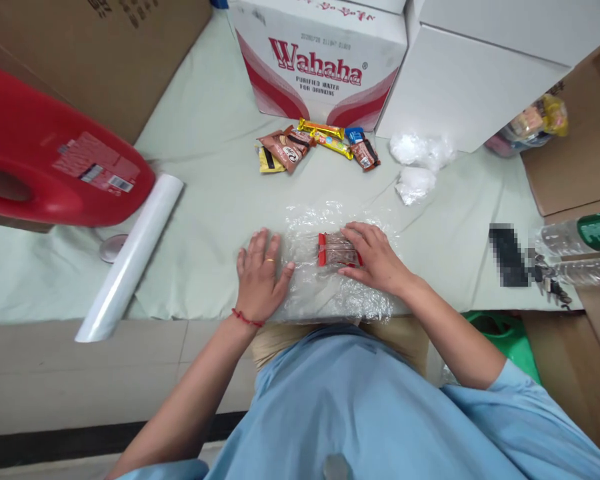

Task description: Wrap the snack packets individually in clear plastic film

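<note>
Pale green cloth (210, 187) covers your table (200, 280), and a big white box with red words (325, 73) stands at the back. Small snack packs (293, 148) lie right in front of it. Your left hand (258, 277) lies flat, fingers stretched out, with its thumb by the left edge of a see-through plastic sheet (325, 293). On that sheet sits a little packet with red ends (337, 251). Your right hand (377, 260) curls around its right end, thumb on the near side, fingers on the far side. To your left, a long white roll (133, 257) lies beside a red jug (75, 160).
</note>
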Tool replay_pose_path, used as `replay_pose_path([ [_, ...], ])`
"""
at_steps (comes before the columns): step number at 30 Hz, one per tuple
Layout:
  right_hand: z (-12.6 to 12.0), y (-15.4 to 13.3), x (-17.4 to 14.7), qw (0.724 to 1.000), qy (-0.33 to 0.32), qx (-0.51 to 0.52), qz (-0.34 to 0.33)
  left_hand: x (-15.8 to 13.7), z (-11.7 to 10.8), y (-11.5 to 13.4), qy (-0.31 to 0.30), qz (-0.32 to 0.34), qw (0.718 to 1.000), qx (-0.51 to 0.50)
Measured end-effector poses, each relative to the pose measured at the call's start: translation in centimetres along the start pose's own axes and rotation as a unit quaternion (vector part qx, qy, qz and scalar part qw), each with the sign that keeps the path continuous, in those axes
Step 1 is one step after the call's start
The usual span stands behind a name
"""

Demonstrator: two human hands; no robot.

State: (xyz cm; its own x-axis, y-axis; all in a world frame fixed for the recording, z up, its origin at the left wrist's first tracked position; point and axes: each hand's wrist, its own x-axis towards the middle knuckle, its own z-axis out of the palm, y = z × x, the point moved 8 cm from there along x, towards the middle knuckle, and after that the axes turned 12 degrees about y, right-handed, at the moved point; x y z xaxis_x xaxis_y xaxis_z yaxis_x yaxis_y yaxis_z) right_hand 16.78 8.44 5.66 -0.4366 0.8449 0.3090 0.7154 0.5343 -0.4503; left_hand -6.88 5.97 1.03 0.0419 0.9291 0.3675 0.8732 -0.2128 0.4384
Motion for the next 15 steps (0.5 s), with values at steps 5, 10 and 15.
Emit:
replay_pose_path([
  [5,-4.4,-0.9,-6.3,0.995,0.050,0.069,-0.053,-0.9,-3.8,2.7,0.029,0.194,0.976,-0.093],
  [10,-2.4,-0.6,-13.9,0.996,-0.029,0.038,-0.069,-4.0,-2.8,2.8,-0.137,0.292,0.937,-0.132],
  [15,-2.8,1.1,-13.3,0.991,0.016,0.130,-0.015,-3.3,-1.3,0.7,-0.196,0.245,0.940,-0.136],
])
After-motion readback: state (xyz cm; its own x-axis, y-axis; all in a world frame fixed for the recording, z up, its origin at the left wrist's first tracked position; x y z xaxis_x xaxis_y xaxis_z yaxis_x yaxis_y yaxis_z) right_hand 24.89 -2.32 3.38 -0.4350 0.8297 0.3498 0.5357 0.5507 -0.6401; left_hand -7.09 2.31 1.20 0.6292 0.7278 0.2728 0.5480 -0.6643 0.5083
